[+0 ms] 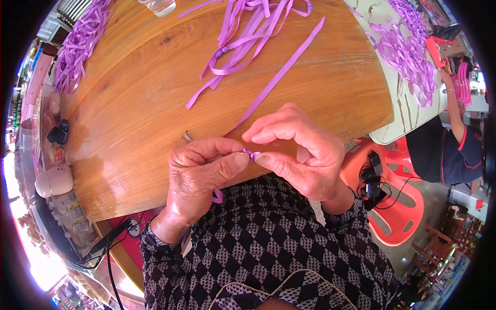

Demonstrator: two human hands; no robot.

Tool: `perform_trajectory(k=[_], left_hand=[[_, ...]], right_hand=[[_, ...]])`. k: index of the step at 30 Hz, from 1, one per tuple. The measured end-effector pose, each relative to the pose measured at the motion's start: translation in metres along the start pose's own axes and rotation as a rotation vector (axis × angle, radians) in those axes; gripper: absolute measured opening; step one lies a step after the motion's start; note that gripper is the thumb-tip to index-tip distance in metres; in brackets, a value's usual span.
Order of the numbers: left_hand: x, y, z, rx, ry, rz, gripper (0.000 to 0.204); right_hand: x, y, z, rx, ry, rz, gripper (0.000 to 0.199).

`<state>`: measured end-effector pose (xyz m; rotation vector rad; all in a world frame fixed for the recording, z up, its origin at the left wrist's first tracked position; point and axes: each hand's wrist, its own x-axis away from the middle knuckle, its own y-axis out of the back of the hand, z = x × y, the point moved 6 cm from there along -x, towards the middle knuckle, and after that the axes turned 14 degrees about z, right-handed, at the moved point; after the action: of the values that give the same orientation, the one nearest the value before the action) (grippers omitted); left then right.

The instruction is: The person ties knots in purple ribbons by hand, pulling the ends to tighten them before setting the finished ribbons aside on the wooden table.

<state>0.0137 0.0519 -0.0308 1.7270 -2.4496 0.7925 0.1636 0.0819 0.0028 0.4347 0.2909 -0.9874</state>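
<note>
A purple ribbon (285, 71) lies slanting over the wooden table, and its near end runs up into my hands. Between thumb and fingers, my left hand (204, 164) pinches a small knotted part of this ribbon (251, 154). My right hand (302, 155) has its thumb against the same knot, while its index finger arches above with a gap below. A short loop of ribbon (217, 196) hangs under my left hand. Farther off, a bunch of purple ribbons (243, 44) with small knots lies on the table.
Purple ribbons (82, 44) are heaped at the table's far left. More ribbons (405, 57) lie on a white table (408, 121) at right, near another person's arm (454, 111). A clear cup (161, 6) stands at the far edge. Black cables (372, 181) rest on an orange chair (400, 222).
</note>
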Motion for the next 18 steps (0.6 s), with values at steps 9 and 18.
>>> perform_trajectory(k=[9,18], left_hand=[[-0.0035,0.0004,0.001,0.144,0.051,0.016,0.013],[-0.0054,-0.0071,0.0041,0.325,0.125,0.147,0.014]], right_hand=[[-0.0027,-0.004,0.0006,0.076,0.02,0.07,0.028],[0.0002,-0.0048,-0.0008,0.176,0.065,0.05,0.026]])
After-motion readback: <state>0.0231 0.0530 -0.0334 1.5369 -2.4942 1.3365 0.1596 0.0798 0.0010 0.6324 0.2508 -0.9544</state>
